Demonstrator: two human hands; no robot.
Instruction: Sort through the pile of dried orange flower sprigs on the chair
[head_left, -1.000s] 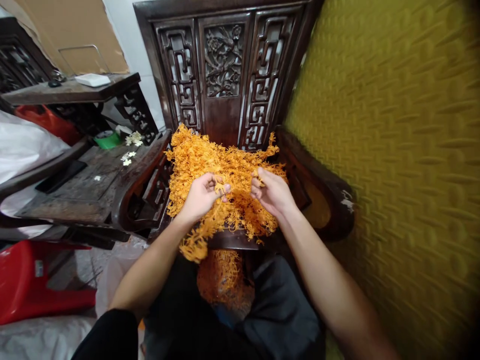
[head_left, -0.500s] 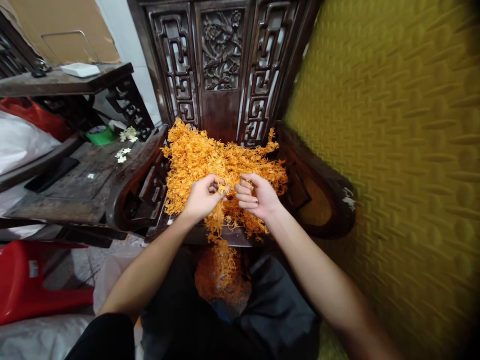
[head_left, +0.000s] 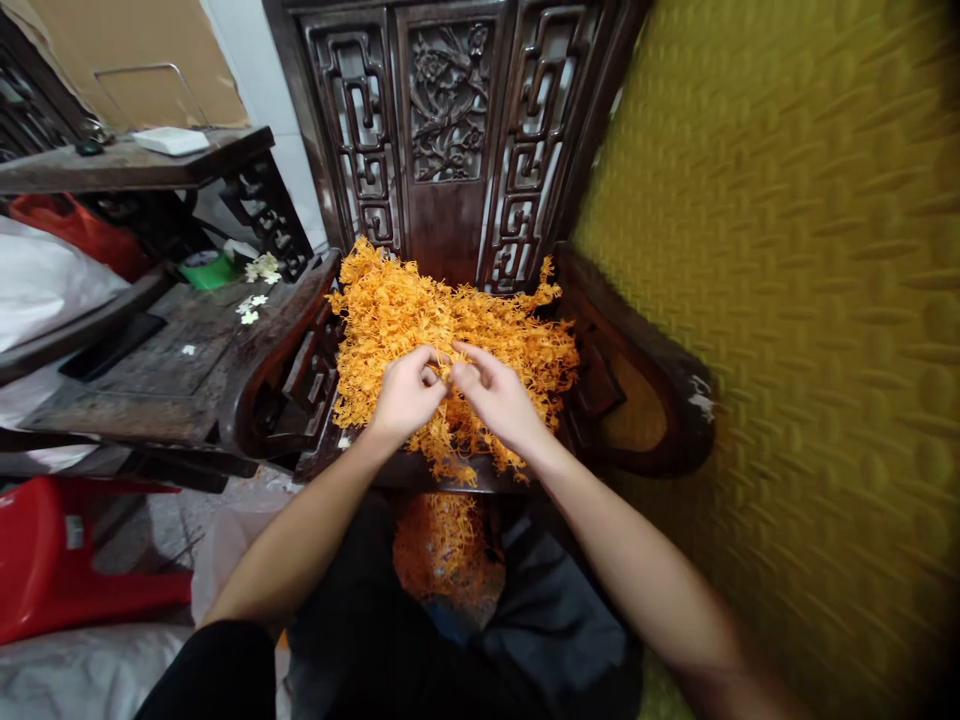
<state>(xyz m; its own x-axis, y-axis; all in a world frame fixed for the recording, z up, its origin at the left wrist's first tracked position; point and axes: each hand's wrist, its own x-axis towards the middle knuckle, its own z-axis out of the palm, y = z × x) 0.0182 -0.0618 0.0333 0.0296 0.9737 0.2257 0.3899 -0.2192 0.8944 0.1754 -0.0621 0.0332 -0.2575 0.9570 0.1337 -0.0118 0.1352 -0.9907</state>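
Observation:
A large heap of orange, stringy plastic-looking pieces (head_left: 397, 300) covers the seat of a dark carved wooden chair (head_left: 442, 225). Over the front of the heap, my left hand (head_left: 405, 395) is closed in a pinch on one small orange stringy piece (head_left: 444, 371). My right hand (head_left: 501, 402) meets it from the right, thumb and forefinger closed about the same piece. The fingertips partly hide it. Below the seat edge, between my knees, more orange pieces (head_left: 450, 545) lie in what looks like a clear bag.
On the left stands a wooden side table (head_left: 180, 340) with a green tape roll (head_left: 208, 270) and small pale flower-like pieces (head_left: 251, 308). A red plastic stool (head_left: 52, 560) is at lower left. A yellow textured surface (head_left: 787, 250) rises along the right.
My right hand has moved left and its fingers now meet my left hand's. The orange strand that hung over the seat's front edge now ends near that edge.

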